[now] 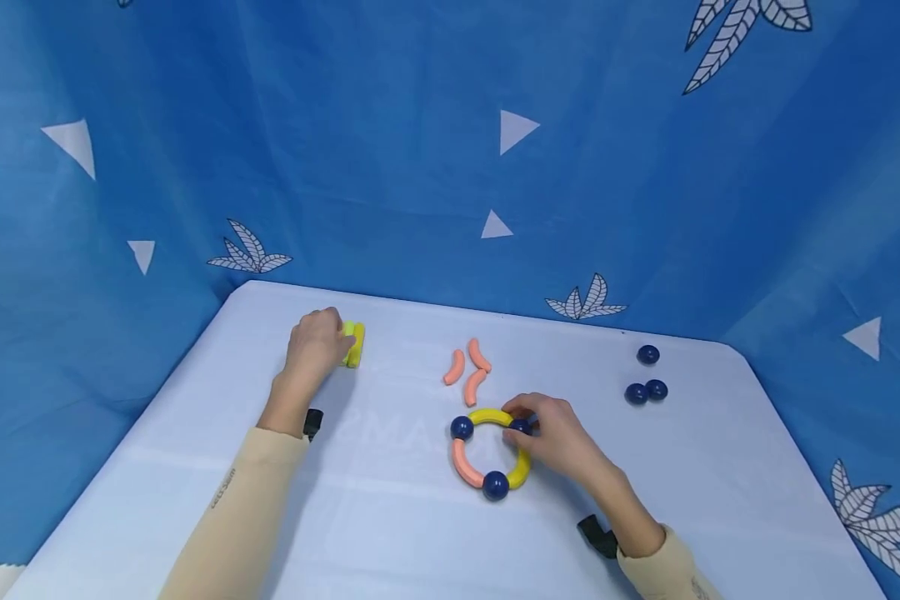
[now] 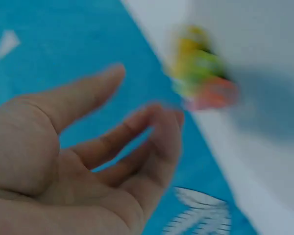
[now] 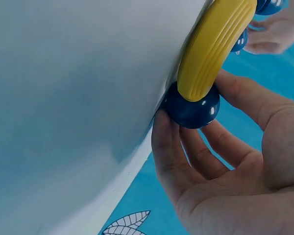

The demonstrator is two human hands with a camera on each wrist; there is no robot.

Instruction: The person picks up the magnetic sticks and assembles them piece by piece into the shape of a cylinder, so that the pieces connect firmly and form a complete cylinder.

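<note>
My right hand [image 1: 558,437] grips a dark blue ball [image 3: 193,105] of a ring on the white table. Curved yellow sticks [image 1: 525,468], one curved pink stick [image 1: 465,464] and three blue balls make up the ring. In the right wrist view, thumb and fingers lie around the ball, and a ribbed yellow stick [image 3: 215,51] meets it. At the table's far left, my left hand [image 1: 317,343] is beside a few yellow and green sticks [image 1: 356,346]. The left wrist view shows this hand [image 2: 103,156] with loosely bent fingers and nothing in them; the yellow, green and reddish pieces [image 2: 203,68] beyond are blurred.
Three loose curved pink sticks [image 1: 455,367] lie behind the ring. Several steps to the right are three loose blue balls [image 1: 648,355]. A blue patterned cloth [image 1: 390,167] hangs behind the white table [image 1: 397,517] and along its sides.
</note>
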